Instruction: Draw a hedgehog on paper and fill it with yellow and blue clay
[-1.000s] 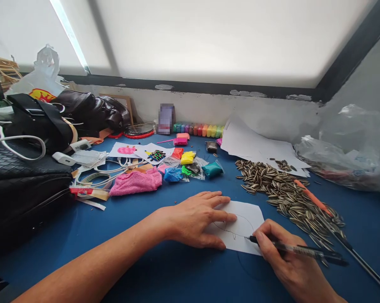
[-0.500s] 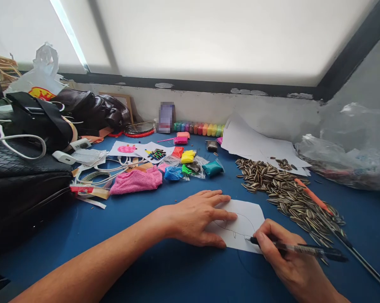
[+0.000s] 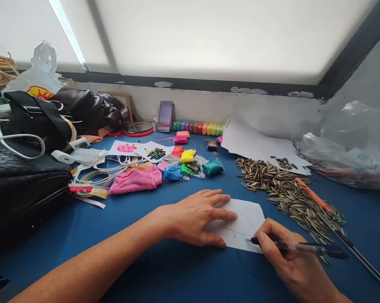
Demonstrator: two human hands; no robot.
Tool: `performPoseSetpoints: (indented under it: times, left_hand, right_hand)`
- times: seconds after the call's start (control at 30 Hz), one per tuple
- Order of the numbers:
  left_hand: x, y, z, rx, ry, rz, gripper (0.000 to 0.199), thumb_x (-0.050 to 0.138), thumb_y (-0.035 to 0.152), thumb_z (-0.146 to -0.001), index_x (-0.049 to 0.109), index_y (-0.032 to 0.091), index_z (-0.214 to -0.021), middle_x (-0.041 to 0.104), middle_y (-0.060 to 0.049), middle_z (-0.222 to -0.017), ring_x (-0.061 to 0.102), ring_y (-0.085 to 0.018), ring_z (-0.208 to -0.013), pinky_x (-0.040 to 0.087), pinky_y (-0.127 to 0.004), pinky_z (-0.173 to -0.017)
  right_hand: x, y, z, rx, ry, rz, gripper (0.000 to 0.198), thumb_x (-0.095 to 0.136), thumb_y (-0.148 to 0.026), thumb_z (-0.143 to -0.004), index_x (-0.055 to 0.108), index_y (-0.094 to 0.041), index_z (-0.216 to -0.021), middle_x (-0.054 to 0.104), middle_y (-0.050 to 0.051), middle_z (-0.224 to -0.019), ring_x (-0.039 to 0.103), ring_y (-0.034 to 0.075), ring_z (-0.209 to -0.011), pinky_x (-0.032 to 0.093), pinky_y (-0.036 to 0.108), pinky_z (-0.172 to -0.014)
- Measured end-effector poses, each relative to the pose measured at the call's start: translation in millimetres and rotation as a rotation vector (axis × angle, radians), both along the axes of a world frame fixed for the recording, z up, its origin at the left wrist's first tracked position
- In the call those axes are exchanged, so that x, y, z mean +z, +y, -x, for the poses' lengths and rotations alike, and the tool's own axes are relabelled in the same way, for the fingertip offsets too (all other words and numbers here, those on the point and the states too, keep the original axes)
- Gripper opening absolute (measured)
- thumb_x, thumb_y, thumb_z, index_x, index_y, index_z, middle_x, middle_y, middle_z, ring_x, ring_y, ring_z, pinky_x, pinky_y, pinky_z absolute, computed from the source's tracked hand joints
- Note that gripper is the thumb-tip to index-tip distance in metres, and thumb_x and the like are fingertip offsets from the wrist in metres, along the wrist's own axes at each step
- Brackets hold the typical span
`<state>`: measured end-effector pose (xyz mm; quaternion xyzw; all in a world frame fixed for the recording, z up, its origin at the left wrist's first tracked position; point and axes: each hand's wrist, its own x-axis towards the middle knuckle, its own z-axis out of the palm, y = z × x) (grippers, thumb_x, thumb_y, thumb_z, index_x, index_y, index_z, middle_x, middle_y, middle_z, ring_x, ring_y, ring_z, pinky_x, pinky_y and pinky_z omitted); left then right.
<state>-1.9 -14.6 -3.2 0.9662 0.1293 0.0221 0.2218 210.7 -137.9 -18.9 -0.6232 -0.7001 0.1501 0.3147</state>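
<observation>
We rest our left hand (image 3: 201,218), fingers spread, on the white paper (image 3: 243,222) upon the worktop (image 3: 180,273); our right hand (image 3: 291,261) pinches a pen (image 3: 303,247) in its fingers, tip at the drawn outline (image 3: 234,233); striped seeds (image 3: 278,185) lie heaped beyond.

Counted: two bare hands, left hand (image 3: 201,219) and right hand (image 3: 287,259); one slim black-and-clear pen (image 3: 310,249); one line-marked white paper sheet (image 3: 251,207); one fuzzy pink cloth (image 3: 136,181); one teal packet (image 3: 212,168).
</observation>
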Motion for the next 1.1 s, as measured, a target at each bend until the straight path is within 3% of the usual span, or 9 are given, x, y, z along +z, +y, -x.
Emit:
performPoseSetpoints:
  times: [1.1]
  left_hand:
    - [-1.0,-1.0,-0.7,0.001,0.003,-0.010,0.065,0.061,0.050,-0.087,0.045,0.026,-0.144,0.030,-0.016,-0.155,0.025,-0.034,-0.145,0.022,-0.049,-0.117]
  right_hand:
    - [-0.6,-1.3,-1.0,-0.029,-0.012,-0.045,0.033,0.042,-0.032,-0.094,0.048,-0.024,-0.062,0.044,-0.007,-0.051,0.042,0.008,-0.042,0.034,0.019,-0.039]
